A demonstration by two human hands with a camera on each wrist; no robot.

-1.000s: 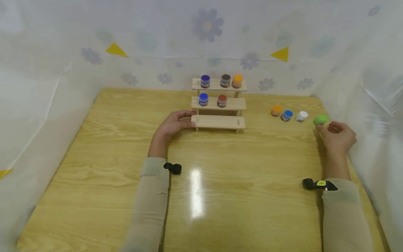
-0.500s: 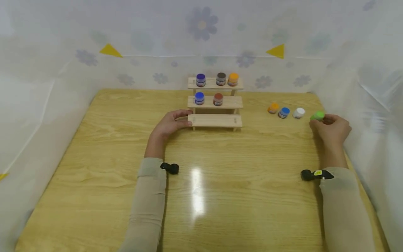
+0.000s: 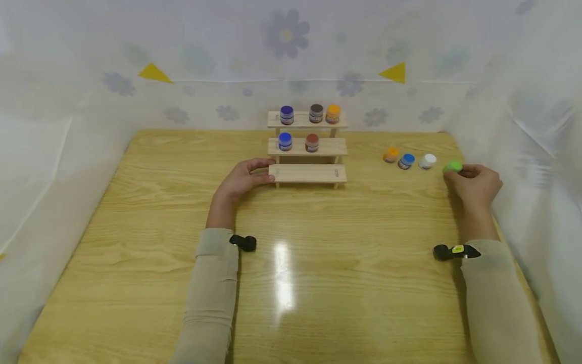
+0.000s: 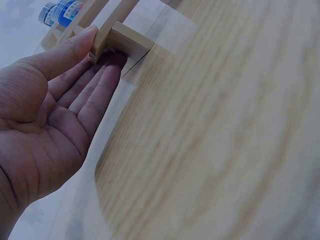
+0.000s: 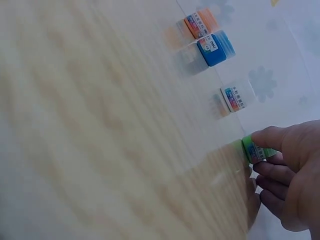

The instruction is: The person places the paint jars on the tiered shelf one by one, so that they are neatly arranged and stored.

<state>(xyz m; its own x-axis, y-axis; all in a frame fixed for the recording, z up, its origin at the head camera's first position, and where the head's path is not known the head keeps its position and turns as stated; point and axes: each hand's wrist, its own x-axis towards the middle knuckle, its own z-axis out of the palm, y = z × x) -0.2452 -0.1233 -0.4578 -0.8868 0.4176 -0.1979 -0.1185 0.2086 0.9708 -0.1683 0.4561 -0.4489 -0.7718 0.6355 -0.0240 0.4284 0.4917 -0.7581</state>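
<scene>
The left hand [image 3: 241,179] grips the left end of the lowest step of a wooden three-step rack [image 3: 306,173]; in the left wrist view its thumb lies on the board's end [image 4: 102,42] and the fingers reach beneath. At the right, the right hand [image 3: 479,187] pinches a small green jar [image 3: 453,166] between thumb and fingers. The right wrist view shows that green jar [image 5: 254,149] at the table surface, thumb on its upper side. Blue and dark red jars [image 3: 311,143] stand on the middle step; purple, dark brown and orange jars [image 3: 333,114] stand on the top one.
Left of the green jar, an orange jar [image 3: 391,155], a blue jar [image 3: 406,161] and a white jar [image 3: 428,162] stand in a row on the wooden table [image 3: 354,263]. Flower-patterned white sheeting [image 3: 218,60] rises behind and at both sides.
The right hand has moved from beside the green jar to take hold of it with thumb and fingers. The left hand stays on the rack. The head view has shifted slightly.
</scene>
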